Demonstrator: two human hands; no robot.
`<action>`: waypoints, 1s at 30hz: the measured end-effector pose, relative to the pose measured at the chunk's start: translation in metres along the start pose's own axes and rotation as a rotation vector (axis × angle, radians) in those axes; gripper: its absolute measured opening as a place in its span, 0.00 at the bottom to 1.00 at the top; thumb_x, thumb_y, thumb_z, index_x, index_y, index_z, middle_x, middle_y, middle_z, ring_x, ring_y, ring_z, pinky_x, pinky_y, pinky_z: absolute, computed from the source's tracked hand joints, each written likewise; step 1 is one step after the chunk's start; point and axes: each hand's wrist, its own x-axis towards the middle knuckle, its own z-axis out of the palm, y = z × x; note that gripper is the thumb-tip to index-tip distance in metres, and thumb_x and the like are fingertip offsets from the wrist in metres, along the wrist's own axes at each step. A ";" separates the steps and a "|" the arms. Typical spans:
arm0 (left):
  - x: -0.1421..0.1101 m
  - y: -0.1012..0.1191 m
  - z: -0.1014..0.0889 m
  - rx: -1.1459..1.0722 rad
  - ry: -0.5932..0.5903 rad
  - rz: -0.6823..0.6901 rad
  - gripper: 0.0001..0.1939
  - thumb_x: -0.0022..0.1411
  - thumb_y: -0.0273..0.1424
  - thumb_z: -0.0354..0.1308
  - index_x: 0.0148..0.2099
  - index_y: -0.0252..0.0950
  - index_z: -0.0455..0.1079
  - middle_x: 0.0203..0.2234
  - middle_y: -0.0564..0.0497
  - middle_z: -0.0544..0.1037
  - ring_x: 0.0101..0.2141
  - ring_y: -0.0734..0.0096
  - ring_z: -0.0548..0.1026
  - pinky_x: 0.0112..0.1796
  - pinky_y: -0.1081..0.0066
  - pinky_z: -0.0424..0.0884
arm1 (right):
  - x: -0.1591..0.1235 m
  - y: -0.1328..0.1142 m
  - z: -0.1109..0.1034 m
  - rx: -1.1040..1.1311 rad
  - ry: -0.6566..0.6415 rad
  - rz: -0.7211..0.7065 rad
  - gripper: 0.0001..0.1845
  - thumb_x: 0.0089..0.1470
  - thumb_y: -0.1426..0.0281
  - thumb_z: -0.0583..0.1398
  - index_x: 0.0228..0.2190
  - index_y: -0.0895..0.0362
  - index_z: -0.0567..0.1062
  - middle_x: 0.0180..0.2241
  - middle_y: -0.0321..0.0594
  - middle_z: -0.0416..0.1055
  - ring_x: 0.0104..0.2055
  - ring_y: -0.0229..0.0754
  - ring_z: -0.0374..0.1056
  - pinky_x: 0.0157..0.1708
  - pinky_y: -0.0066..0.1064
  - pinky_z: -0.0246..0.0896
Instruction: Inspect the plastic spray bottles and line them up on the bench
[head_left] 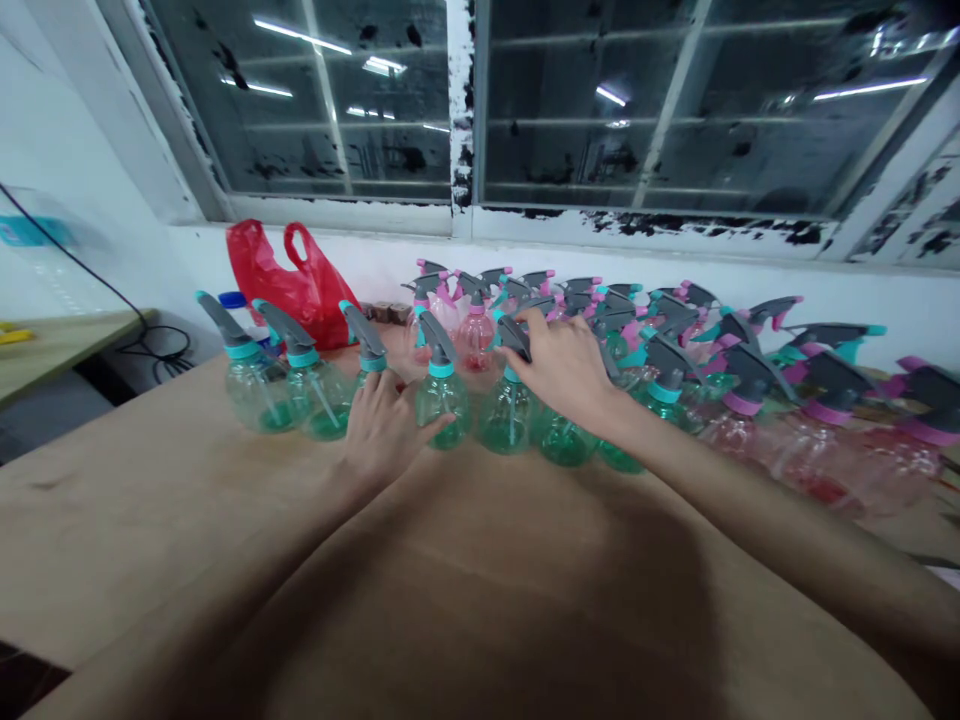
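My right hand (pixel 559 365) rests on the grey trigger head (pixel 514 338) of a teal-collared spray bottle, and my left hand (pixel 386 430) touches a green-tinted spray bottle (pixel 442 405) nearby. Pink-collared spray bottles (pixel 817 450) stand to the right on the wooden table (pixel 150 500), with a red plastic bag (pixel 289 285) at the far left end of the row, below the window (pixel 675 110).

"What sort of place is this?"

"A plain workroom, maybe for packing: rows of plastic spray bottles (pixel 442 400) crowd a bare wooden counter (pixel 150 480) beneath a large window (pixel 300 110) with flaking paint."
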 end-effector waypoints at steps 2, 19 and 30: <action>0.001 -0.001 0.002 0.015 0.007 -0.001 0.22 0.61 0.46 0.56 0.46 0.32 0.70 0.34 0.43 0.69 0.42 0.49 0.66 0.43 0.56 0.64 | 0.000 0.001 0.000 -0.004 -0.014 -0.016 0.23 0.56 0.64 0.54 0.47 0.69 0.68 0.25 0.50 0.74 0.28 0.52 0.70 0.41 0.44 0.55; -0.058 0.070 0.004 -0.443 -0.156 0.043 0.44 0.60 0.52 0.52 0.67 0.36 0.37 0.59 0.36 0.58 0.57 0.45 0.58 0.51 0.50 0.61 | -0.047 0.002 -0.043 0.185 -0.076 -0.152 0.22 0.59 0.63 0.53 0.48 0.66 0.67 0.29 0.46 0.76 0.31 0.48 0.70 0.45 0.40 0.54; -0.077 0.117 -0.010 -0.749 -0.417 0.096 0.39 0.59 0.43 0.57 0.66 0.41 0.43 0.53 0.42 0.69 0.52 0.49 0.68 0.46 0.52 0.68 | -0.120 0.038 -0.059 0.725 -0.103 0.003 0.14 0.53 0.56 0.59 0.29 0.55 0.70 0.29 0.37 0.72 0.39 0.45 0.68 0.46 0.40 0.58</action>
